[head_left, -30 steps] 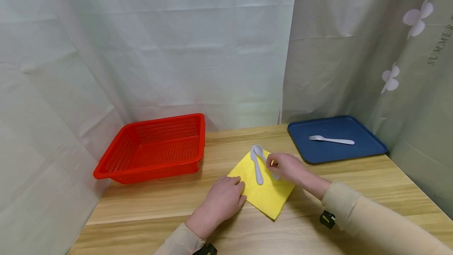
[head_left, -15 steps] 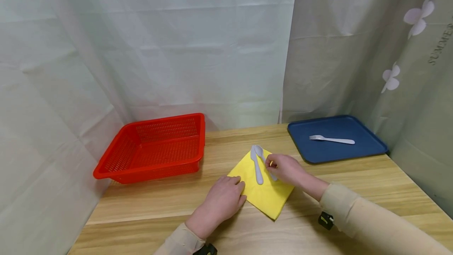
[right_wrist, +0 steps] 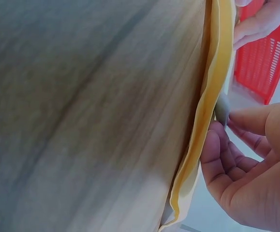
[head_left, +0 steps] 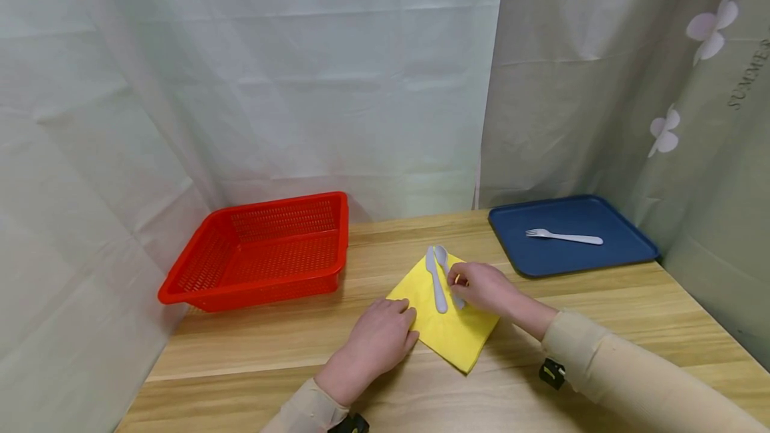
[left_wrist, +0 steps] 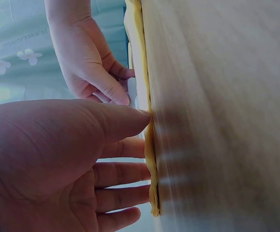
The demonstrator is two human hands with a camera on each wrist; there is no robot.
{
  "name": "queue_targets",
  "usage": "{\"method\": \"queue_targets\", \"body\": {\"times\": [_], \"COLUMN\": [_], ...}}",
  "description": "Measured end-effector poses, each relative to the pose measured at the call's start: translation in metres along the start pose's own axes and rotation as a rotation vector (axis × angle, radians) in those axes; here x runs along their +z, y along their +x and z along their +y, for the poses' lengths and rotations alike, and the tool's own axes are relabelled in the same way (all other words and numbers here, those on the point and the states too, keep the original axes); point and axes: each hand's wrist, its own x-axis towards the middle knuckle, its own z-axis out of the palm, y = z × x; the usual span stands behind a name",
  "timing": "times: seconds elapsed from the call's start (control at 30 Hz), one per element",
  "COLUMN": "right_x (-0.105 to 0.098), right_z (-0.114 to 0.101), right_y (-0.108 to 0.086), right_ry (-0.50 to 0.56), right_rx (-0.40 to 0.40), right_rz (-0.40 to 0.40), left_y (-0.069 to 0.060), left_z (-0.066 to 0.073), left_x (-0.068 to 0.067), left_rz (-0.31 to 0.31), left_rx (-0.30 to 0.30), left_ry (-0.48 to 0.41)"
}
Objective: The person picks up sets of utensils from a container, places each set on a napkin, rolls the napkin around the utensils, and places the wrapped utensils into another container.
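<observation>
A folded yellow napkin [head_left: 460,343] lies on the wooden table, with a white plastic knife [head_left: 437,289] and a white plastic spoon [head_left: 442,256] on it. Side by side, the two point away from me, their upper ends close together. My right hand [head_left: 484,286] pinches the spoon's handle; in the right wrist view thumb and fingers meet at the handle end [right_wrist: 222,110]. Along the napkin's left edge rests my left hand [head_left: 381,336], its fingers nearly straight in the left wrist view, fingertips touching the cloth. Part of the spoon's handle is hidden by my right fingers.
A red plastic basket [head_left: 265,289] stands at the back left. At the back right, a white plastic fork [head_left: 565,237] lies on a dark blue tray [head_left: 559,266]. Pale curtains [head_left: 313,85] hang behind and on both sides of the table.
My right hand has shifted slightly left with the spoon's handle. The spoon's bowl has moved a little right, off the knife's tip, and now lies beside it. My left hand stays put.
</observation>
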Motion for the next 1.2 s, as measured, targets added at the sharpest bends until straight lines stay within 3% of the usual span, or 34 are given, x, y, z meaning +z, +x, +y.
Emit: {"method": "queue_targets", "body": {"times": [0.33,1.2], "right_x": [0.0031,0.0057], "right_z": [0.0012,-0.0002], "right_y": [0.0019,0.002], "right_ry": [-0.01,-0.05], "right_rx": [0.004,0.001], "right_rz": [-0.009,-0.006], "left_y": [-0.0004,-0.0009], "left_z": [0.002,0.001], "left_x": [-0.0055,-0.0027], "left_rz": [-0.002,0.023], "left_rx": [0.002,0.007], "left_ry": [-0.002,-0.004]}}
